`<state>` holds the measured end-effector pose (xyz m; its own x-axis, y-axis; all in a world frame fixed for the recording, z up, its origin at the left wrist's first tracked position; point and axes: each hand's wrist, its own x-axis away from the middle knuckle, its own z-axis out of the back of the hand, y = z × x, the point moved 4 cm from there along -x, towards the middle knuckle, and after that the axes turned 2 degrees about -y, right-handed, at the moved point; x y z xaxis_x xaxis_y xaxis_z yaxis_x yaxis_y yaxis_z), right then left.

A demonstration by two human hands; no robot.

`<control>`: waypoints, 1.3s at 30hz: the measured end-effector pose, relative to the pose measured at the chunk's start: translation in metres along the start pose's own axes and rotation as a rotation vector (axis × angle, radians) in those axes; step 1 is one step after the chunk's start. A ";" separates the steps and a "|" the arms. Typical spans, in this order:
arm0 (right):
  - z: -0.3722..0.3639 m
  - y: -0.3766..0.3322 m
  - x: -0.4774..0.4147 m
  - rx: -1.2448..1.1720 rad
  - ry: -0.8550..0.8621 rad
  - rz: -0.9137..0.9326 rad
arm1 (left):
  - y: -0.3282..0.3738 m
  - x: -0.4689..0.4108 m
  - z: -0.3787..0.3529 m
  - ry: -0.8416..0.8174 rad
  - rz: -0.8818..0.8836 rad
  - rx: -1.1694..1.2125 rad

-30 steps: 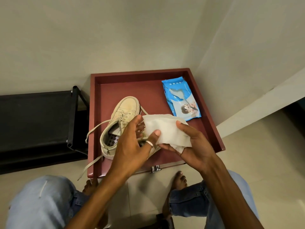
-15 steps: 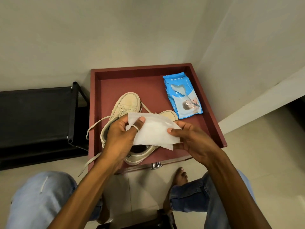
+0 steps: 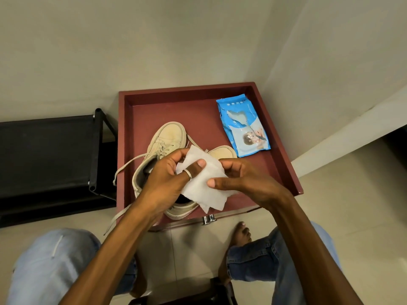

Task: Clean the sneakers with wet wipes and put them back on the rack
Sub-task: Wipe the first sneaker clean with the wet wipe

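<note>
Frame centre: left hand (image 3: 169,180) and right hand (image 3: 244,180) each pinch the wipe (image 3: 203,186), thumbs on top, probably folding it into a pad. Sneakers (image 3: 168,138) lie beneath on tray (image 3: 187,93); rack (image 3: 44,150) at left.

Reddish rimmed tabletop (image 3: 167,111) carrying a blue wipes pack (image 3: 243,128), cream sneaker (image 3: 170,135) lying left of the pack, second sneaker (image 3: 222,151) sitting just beside the pack, mostly hidden.
</note>
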<state>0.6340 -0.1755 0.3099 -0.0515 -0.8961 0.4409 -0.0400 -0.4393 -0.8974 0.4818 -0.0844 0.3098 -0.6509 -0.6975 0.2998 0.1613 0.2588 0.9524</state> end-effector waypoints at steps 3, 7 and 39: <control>-0.001 -0.003 0.001 -0.011 -0.005 0.004 | 0.001 -0.003 -0.001 -0.009 0.008 0.047; 0.000 -0.007 0.000 -0.100 0.075 0.053 | -0.005 -0.002 0.000 0.076 0.113 0.242; 0.010 -0.009 -0.002 -0.038 0.266 0.278 | 0.010 0.004 -0.007 -0.004 -0.167 -0.214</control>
<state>0.6449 -0.1705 0.3169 -0.3222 -0.9307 0.1729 -0.0247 -0.1744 -0.9844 0.4857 -0.0896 0.3210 -0.6844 -0.7160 0.1378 0.2046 -0.0072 0.9788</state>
